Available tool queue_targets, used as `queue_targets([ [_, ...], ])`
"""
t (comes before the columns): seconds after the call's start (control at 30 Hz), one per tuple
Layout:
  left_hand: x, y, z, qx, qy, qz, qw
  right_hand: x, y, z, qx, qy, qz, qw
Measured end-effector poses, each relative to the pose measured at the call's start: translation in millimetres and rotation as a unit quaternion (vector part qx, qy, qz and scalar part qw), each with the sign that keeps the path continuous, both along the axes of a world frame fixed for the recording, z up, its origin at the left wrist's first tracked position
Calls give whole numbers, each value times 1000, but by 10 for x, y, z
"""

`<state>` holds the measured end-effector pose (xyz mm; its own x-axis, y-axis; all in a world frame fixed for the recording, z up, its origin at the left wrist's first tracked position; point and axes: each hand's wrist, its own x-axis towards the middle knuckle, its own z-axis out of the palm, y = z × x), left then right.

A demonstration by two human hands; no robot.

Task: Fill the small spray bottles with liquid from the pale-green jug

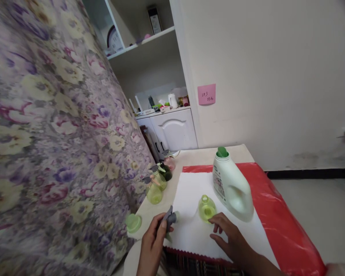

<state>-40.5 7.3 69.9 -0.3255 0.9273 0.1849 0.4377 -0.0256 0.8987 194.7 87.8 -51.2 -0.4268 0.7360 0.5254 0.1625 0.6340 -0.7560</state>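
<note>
Right hand [231,239]: laid open on the white cloth [189,234], fingertips just beside a small green bottle [207,209]. Left hand [151,245]: a grey spray head [170,219] is gripped at the cloth's left edge. A white jug [232,188] is stood behind the bottle.

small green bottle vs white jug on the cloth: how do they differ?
The green bottle is translucent and far smaller; the white jug is opaque. The green bottle's neck is open; the white jug has a green cap and a moulded handle. Both stand on the white cloth. The left hand grips a grey spray head; the right hand lies by the green bottle.
</note>
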Motion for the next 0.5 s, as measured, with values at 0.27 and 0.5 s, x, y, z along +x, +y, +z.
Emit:
queue_targets([
  [0.27,2,-41,144,21,11,-10,1000,-31,-22,84,-42,64,1,997],
  [0.5,232,46,14,-39,-33,-87,995,-35,-76,110,-23,45,48,998],
])
